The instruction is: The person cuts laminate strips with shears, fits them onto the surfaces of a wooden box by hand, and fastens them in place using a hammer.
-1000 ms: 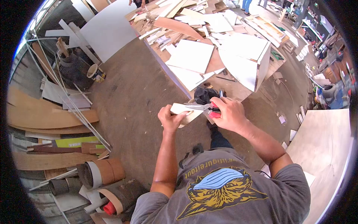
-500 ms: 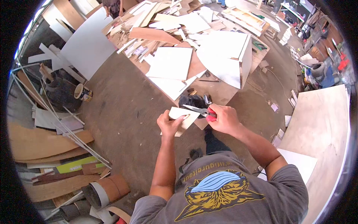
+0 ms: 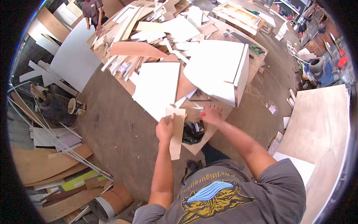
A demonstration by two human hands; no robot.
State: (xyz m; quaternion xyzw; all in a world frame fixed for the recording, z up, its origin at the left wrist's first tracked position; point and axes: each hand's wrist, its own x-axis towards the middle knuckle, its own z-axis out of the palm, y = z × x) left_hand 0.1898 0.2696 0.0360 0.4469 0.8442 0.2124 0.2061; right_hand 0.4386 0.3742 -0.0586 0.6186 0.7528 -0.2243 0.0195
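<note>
My left hand [image 3: 165, 129] grips a flat pale wooden board piece [image 3: 176, 140], thumb on its upper face, held upright beside the table's near corner. My right hand [image 3: 213, 114] is over the tabletop, its fingers spread. Right beside its thumb are red-handled pliers [image 3: 202, 113], partly hidden and blurred, with the jaws pointing away to the left. Just below, a black bag [image 3: 191, 135] with small shiny pieces in it sits on the table corner. A thin dark stick [image 3: 200, 100] lies beyond the hand.
White panels [image 3: 156, 84] and a curved white box-like piece [image 3: 216, 67] cover the worktable, with piled wood offcuts [image 3: 149, 33] behind. Another person [image 3: 93, 13] stands at far left. A bucket [image 3: 76, 107] is on the floor; a large plywood sheet [image 3: 317, 134] leans right.
My right hand has moved from the wooden piece to the tabletop, and its fingers have spread from the pliers. My left hand has turned the piece more upright. The view has shifted.
</note>
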